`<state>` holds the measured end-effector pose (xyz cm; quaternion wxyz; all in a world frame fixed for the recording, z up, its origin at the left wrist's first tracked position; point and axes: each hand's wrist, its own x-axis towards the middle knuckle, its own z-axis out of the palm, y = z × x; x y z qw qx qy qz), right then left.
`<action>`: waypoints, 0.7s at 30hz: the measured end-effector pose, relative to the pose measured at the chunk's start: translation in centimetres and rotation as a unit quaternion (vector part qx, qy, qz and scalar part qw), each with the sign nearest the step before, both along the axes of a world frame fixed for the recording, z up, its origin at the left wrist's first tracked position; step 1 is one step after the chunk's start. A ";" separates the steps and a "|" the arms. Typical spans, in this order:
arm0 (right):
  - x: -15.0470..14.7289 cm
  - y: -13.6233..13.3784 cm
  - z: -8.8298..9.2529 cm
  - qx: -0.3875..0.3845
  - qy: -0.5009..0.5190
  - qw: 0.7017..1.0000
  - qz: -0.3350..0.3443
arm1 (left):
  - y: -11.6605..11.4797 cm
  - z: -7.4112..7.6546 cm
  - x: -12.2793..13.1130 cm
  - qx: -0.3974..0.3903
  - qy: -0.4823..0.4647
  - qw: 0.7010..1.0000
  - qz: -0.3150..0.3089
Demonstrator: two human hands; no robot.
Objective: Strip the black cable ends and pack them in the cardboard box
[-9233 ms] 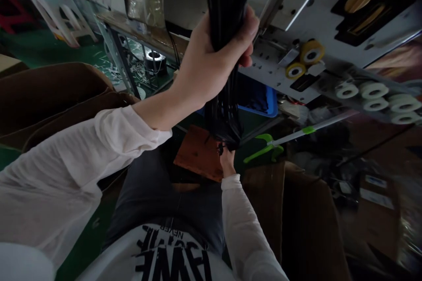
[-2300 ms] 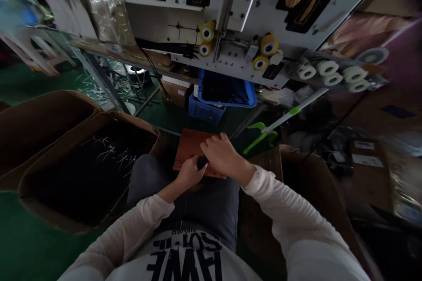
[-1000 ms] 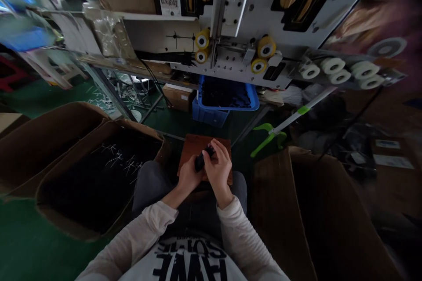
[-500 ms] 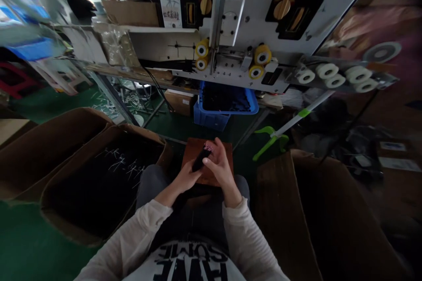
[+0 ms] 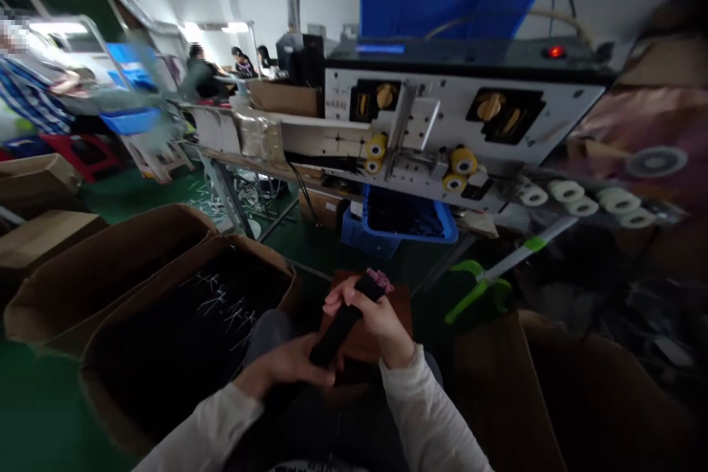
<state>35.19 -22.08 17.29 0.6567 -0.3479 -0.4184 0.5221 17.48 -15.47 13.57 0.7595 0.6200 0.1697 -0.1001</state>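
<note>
Right hand [image 5: 377, 321] closed tight on black bundle [image 5: 338, 332], left hand [image 5: 282, 369] open beneath; a loosened grip could drop it.

The strip bundle [image 5: 340, 332] was matt black plastic, the board [image 5: 399, 318] beneath it rough reddish-brown wood, the boxes [image 5: 149, 228] plain brown cardboard, the crate [image 5: 359, 232] glossy blue plastic, the machine panel [image 5: 442, 103] smooth white-painted metal, the sleeves [image 5: 423, 413] soft pale cloth.

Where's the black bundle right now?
In the head view, low and centre: the right hand grips the black bundle near its top, its lower end reaches the left hand, and the brown board lies behind.
</note>
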 end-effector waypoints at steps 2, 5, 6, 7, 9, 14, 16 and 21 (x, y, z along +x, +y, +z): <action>0.2 0.8 0.8 0.002 0.008 1.000 -0.013 | -0.1 -0.5 -1.8 0.055 0.058 0.997 -0.006; 0.1 2.9 1.5 -0.022 0.009 1.000 0.009 | -1.2 -1.2 -3.0 0.129 0.091 0.987 0.039; -0.1 3.7 1.7 -0.029 0.005 0.999 0.023 | -1.7 -1.4 -3.1 0.142 0.091 0.984 0.065; -0.4 4.4 1.8 -0.030 0.002 0.999 0.042 | -2.2 -1.5 -3.1 0.148 0.090 0.981 0.093; -1.0 5.8 1.9 -0.023 0.005 0.995 0.095 | -3.1 -1.8 -3.1 0.132 0.095 0.977 0.141; -1.7 8.2 1.6 -0.005 0.015 0.982 0.190 | -3.6 -1.5 -3.6 0.099 0.070 0.977 0.177; -1.7 8.9 1.5 -0.005 0.007 0.978 0.208 | -3.3 -1.0 -3.9 0.102 0.052 0.977 0.180; -2.0 10.7 1.5 0.007 0.009 0.970 0.243 | -2.5 -1.0 -3.9 0.088 0.060 0.974 0.203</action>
